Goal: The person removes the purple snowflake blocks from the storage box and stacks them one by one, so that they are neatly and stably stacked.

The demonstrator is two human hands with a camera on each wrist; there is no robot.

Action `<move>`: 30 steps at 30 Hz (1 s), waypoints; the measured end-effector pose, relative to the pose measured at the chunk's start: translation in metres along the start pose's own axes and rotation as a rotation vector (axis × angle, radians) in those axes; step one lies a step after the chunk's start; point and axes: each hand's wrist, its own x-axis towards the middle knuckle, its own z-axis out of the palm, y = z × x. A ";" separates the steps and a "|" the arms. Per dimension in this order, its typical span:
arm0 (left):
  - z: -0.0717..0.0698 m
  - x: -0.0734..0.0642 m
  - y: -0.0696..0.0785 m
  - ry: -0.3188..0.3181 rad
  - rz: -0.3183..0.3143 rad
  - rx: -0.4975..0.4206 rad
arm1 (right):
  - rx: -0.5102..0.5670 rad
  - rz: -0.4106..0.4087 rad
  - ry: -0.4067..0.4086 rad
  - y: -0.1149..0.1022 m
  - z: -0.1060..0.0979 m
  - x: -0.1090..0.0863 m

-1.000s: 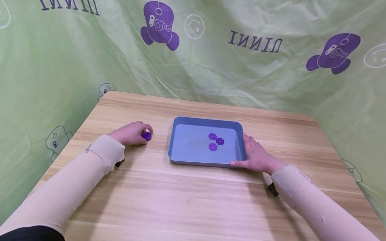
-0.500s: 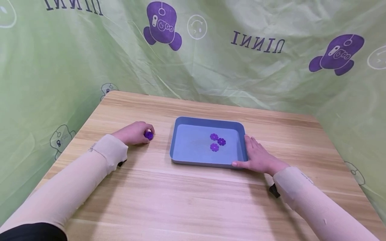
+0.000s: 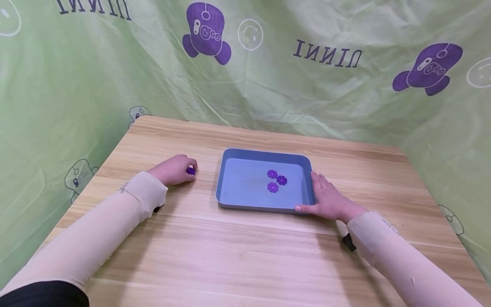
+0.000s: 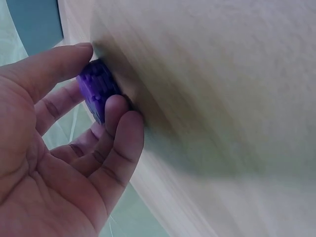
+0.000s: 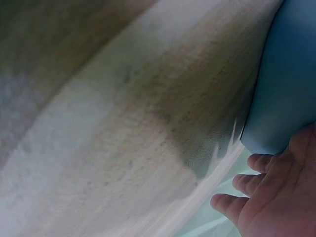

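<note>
A small stack of purple notched snowflake discs is pinched between the thumb and curled fingers of my left hand, low over the table left of the tray. In the head view the hand mostly hides the stack. Several facts show on the blue tray: purple snowflake discs lie flat in its right half, three in all. My right hand rests against the tray's right wall with fingers extended, its thumb at the front right corner. In the right wrist view those fingers lie along the tray's outside.
The wooden table stretches around the tray on all sides. A green printed curtain hangs behind the table and along both its sides.
My left hand has shifted slightly to the right and turned, so less of the purple stack shows. The right hand, the tray and the discs in it keep their places.
</note>
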 end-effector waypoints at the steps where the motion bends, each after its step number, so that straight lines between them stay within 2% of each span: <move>1: 0.000 0.000 0.000 -0.001 -0.002 0.000 | 0.000 0.000 0.000 0.000 0.000 0.000; 10: 0.002 0.004 -0.002 0.006 -0.016 0.013 | -0.003 -0.001 -0.001 0.000 0.000 0.000; 18: 0.001 0.004 0.003 0.003 -0.041 0.021 | -0.006 0.000 -0.002 0.000 0.000 0.000; 30: 0.000 0.007 0.011 -0.039 -0.108 0.015 | 0.001 0.005 -0.003 0.000 0.000 0.000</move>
